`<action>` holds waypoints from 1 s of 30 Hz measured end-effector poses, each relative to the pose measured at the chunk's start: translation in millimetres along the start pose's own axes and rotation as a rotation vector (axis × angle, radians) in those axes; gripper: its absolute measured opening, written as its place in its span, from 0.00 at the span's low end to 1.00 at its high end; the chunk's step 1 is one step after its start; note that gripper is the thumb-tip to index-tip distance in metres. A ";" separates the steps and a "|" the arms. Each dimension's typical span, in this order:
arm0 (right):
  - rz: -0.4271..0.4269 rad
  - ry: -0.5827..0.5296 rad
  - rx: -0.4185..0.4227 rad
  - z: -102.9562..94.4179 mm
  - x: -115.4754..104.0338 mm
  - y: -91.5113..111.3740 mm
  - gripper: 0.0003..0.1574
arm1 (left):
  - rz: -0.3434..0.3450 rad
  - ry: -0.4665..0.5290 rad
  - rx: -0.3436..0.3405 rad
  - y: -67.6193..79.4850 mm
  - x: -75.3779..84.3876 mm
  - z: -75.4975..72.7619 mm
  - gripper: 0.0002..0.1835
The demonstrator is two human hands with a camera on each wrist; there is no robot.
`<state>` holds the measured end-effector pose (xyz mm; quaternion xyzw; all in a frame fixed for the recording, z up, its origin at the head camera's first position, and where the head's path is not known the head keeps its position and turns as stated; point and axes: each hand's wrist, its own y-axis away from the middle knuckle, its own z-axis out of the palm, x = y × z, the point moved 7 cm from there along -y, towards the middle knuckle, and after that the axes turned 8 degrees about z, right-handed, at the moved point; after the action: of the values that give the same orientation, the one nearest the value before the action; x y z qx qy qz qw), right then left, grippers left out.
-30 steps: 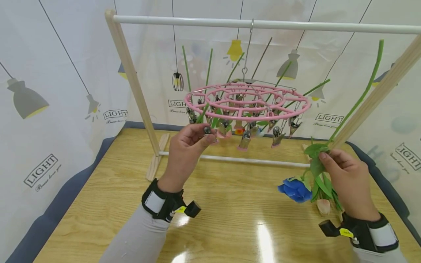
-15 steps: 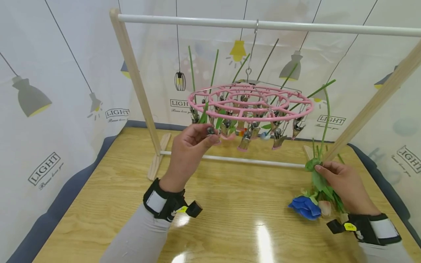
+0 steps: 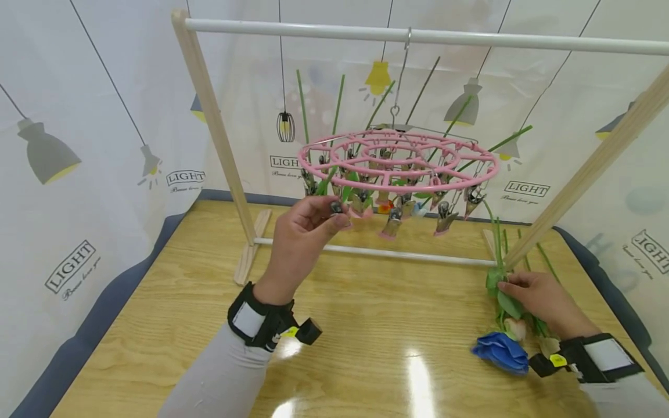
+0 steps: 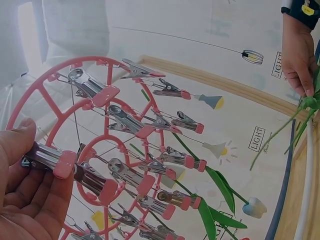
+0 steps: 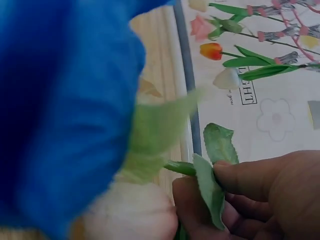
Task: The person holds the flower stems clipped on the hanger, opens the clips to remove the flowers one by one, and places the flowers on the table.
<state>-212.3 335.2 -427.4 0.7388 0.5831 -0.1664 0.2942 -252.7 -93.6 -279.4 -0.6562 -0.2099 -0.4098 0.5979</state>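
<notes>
The ruffled, cloth-like blue flower point(image 3: 500, 352) hangs head-down at four o'clock, possibly touching the yellowish wooden table point(image 3: 376, 325); the right hand point(image 3: 546, 302) pinches its leafy green stem point(image 5: 181, 168). At eight o'clock of the round pink plastic rack point(image 3: 389, 188), the left hand point(image 3: 300, 247) grips a pink-tipped silver metal clip point(image 4: 47, 156).

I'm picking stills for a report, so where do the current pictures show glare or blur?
Head view: white glare on the wooden table; left wrist view: glints on the pink-tipped metal clips; right wrist view: the blue artificial flower is out of focus, close to the lens, the right hand clearer.
</notes>
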 end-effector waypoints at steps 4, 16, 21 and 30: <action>-0.047 0.129 0.052 2.1 -4.3 -2.1 0.24 | -0.013 -0.008 -0.007 0.0 8.8 2.5 0.15; -0.084 0.300 0.064 12.5 -11.3 -3.1 0.19 | 0.009 -0.072 -0.033 -0.5 29.9 10.7 0.23; -0.092 0.338 0.058 14.6 -13.8 -1.0 0.17 | 0.020 -0.074 -0.030 1.0 30.4 11.4 0.22; -0.117 0.461 0.117 4.1 -33.8 11.9 0.25 | 0.036 -0.048 -0.056 4.5 25.4 14.9 0.15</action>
<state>-209.5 305.1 -407.8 0.7379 0.6661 -0.0438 0.0997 -230.4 -85.6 -261.4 -0.6859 -0.2007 -0.3890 0.5813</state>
